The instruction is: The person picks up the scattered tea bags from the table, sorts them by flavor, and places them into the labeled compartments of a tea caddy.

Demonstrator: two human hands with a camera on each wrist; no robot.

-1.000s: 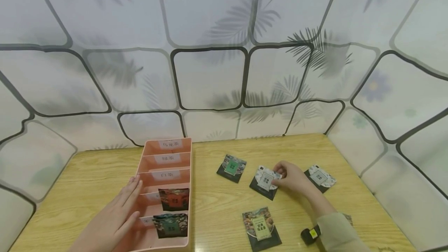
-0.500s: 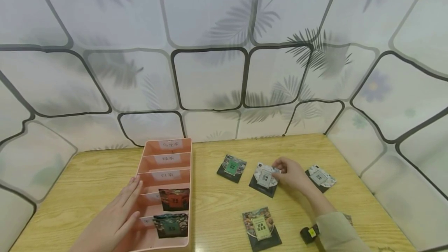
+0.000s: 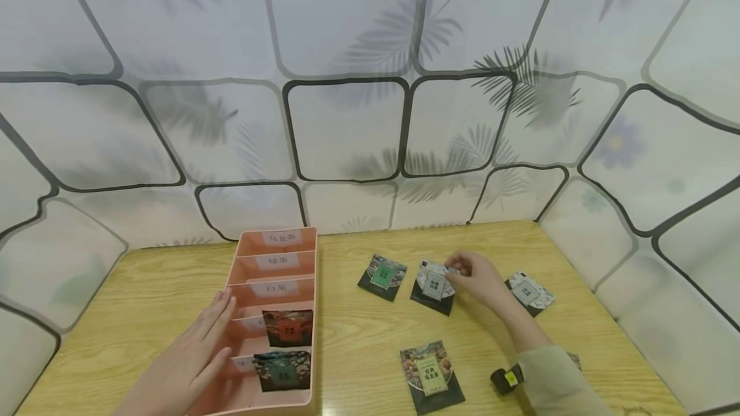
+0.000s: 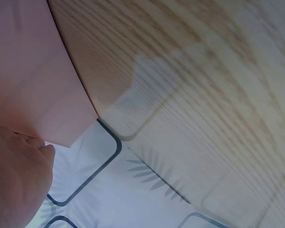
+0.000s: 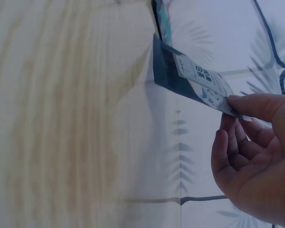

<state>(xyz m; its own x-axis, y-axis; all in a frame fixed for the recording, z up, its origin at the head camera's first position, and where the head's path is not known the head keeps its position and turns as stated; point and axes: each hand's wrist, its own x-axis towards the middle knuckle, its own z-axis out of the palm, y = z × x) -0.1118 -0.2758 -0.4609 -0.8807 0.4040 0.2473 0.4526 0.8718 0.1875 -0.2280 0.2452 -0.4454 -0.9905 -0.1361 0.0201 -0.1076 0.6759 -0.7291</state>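
My right hand [image 3: 478, 282] pinches the edge of a white-and-black tea sachet [image 3: 432, 286] between thumb and fingers. In the right wrist view the tea sachet [image 5: 194, 78] is tilted and held off the wooden table. My left hand [image 3: 187, 358] rests along the left rim of a pink divided box [image 3: 314, 339], its fingers straight. Paper labels mark the box's compartments. A red sachet [image 3: 288, 329] and a dark green sachet [image 3: 283, 371] stand in the two nearest ones. In the left wrist view the left hand [image 4: 19, 175] touches the box's side [image 4: 38, 85].
On the table [image 3: 358, 339] lie a green-labelled sachet [image 3: 383, 277], a yellow-green-labelled sachet [image 3: 431, 377] and another white sachet [image 3: 528, 294]. One more packet [image 3: 575, 360] is mostly hidden by the right sleeve. Patterned fabric walls [image 3: 347, 127] enclose the table's back and sides.
The right hand has raised the white sachet from the table and shifted it slightly left and away. The left hand and box have stayed put.
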